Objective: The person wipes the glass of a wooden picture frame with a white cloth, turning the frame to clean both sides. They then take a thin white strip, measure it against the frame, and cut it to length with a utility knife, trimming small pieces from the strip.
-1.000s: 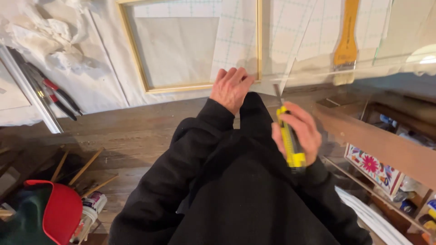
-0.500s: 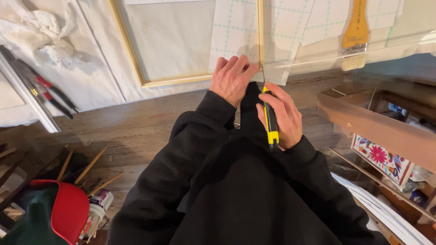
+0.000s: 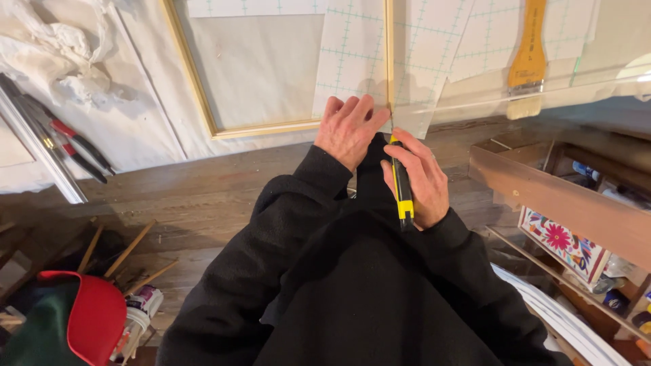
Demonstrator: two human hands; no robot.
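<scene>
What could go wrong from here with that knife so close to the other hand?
1. The left hand presses the gridded sheet right beside the yellow-and-black utility knife in the right hand; a slip could cut the fingers.
2. The knife tip sits at the wooden frame corner; it might gouge the wood or snag.

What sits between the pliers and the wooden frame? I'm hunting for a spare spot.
Head view: only wrinkled white sheeting between pliers and wooden frame.

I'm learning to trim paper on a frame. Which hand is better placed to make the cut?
Right hand: it grips the knife, tip by the frame. Left hand lies flat beside it.
</scene>
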